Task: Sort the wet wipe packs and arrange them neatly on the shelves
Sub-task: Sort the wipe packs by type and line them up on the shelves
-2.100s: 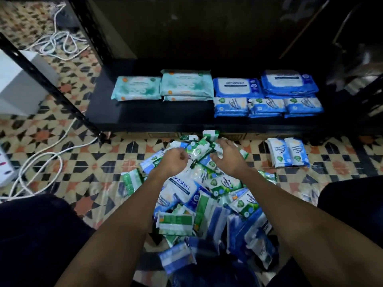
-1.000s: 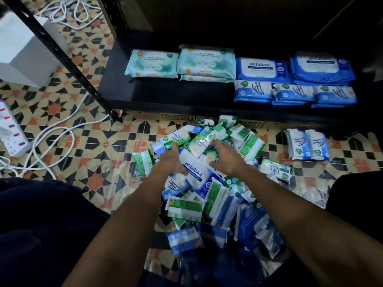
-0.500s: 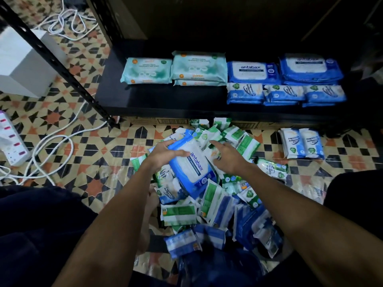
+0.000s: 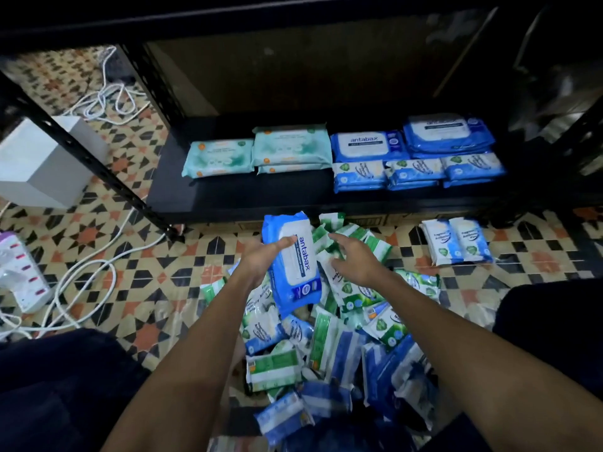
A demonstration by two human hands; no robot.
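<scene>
My left hand (image 4: 261,257) grips a large blue antabax wipe pack (image 4: 295,265), lifted above the pile of mixed green and blue wipe packs (image 4: 329,340) on the floor. My right hand (image 4: 354,256) hovers open just right of that pack, fingers spread over the pile. On the black bottom shelf (image 4: 235,194) lie teal packs (image 4: 254,153) at the left, big blue antabax packs (image 4: 411,141) behind, and small blue packs (image 4: 414,174) in a front row.
Two small blue-and-white packs (image 4: 456,241) lie on the patterned floor at the right. A white box (image 4: 42,161), a power strip (image 4: 19,275) and white cables (image 4: 85,282) are at the left. A slanted black shelf post (image 4: 98,164) runs down to the floor.
My left hand has pulled the large blue antabax pack out of the pile and raised it toward the shelf. My right hand has let go of the pile and opened beside it.
</scene>
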